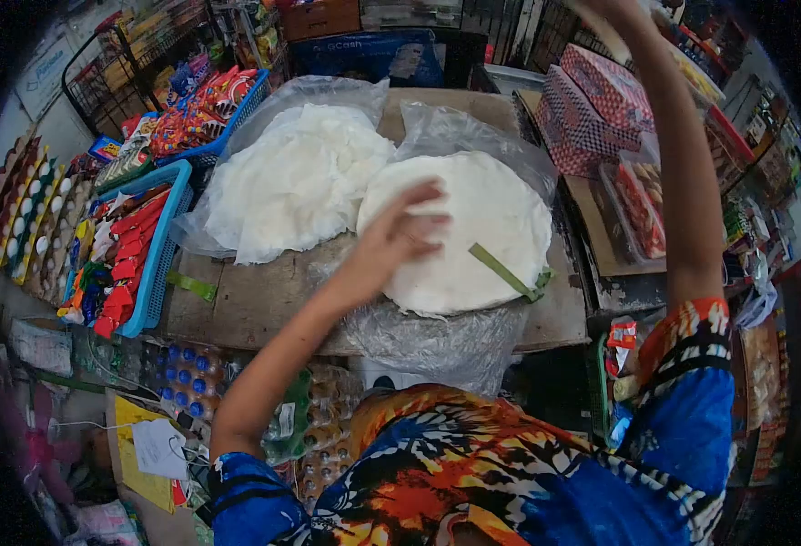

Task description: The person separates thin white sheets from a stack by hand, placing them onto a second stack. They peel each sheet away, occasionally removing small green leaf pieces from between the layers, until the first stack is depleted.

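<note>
Over the left part of a round stack of thin white sheets (473,227), my left hand (396,241) is spread and blurred, with nothing visible in it. A green strip (501,268) lies on the right side of that stack. My right arm reaches up and away to the far right, where my right hand (605,7) is cut off by the top edge, its fingers out of sight. A looser pile of white sheets (300,182) rests on clear plastic to the left. More clear plastic (437,341) shows under the round stack's near edge.
A brown board (228,305) bears both piles, with a short green strip (191,285) at its left. Blue baskets (157,291) of packets and egg trays (36,218) stand left. Checkered boxes (592,109) and a plastic tub (637,209) stand right. Bottles (191,378) are below left.
</note>
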Available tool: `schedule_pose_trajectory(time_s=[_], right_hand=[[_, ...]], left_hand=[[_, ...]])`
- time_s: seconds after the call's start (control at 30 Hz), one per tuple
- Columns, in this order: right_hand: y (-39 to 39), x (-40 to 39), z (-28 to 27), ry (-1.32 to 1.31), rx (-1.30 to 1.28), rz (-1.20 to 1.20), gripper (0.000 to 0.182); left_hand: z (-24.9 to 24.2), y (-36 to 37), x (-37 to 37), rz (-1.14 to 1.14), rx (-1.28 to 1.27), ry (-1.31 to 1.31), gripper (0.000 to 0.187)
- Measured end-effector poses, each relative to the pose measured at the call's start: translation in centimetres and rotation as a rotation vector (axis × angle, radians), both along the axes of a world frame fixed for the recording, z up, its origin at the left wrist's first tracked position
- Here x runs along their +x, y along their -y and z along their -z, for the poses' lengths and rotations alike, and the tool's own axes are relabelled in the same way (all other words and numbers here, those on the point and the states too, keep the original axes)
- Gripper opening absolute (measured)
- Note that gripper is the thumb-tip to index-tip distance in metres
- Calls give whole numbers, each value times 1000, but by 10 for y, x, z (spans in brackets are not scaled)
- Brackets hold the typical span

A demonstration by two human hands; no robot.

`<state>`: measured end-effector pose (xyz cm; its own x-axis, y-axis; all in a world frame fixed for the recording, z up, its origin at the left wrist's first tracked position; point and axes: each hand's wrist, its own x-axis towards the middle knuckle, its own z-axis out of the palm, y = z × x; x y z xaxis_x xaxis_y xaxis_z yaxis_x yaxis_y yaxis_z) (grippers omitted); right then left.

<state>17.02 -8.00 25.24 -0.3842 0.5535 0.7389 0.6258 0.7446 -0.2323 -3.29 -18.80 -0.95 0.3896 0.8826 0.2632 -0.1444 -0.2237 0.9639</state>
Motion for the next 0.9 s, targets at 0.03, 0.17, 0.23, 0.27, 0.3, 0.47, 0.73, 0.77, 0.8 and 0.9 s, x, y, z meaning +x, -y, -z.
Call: schedule_pose_trajectory(time_s=[0.03, 0.17, 0.23, 0.27, 0.3, 0.47, 0.73, 0.77, 0.8, 0.9], right_hand=[[34, -6, 11, 303, 135, 238, 30], [55, 7, 149, 658, -47, -251, 25], [91, 17, 182, 884, -281, -406, 20], [110, 24, 180, 733, -409, -498, 23], [119, 33, 175, 729, -414, -499, 23], [134, 75, 159, 184, -292, -118, 21], [131, 85, 182, 290, -780, -251, 26], [129, 82, 191, 288, -783, -247, 26], [124, 77, 199, 264, -381, -56, 29], [130, 75, 195, 75, -81, 109, 33]], left_hand=[[-4, -2, -6, -105, -56, 129, 53], [-10, -9, -26, -439, -36, 115, 45], [-11, -5, -32, -534, -19, 94, 42], [-10, -1, -35, -557, 103, -54, 37], [-9, 2, -37, -580, 223, -197, 33], [-40, 21, -11, -207, 193, -402, 16], [-48, 15, 30, 224, 697, -1022, 35], [-41, 11, 32, 31, 838, -1142, 42], [-35, 4, 31, -270, 1182, -1334, 50], [-62, -7, 35, -407, 1128, -1198, 51]])
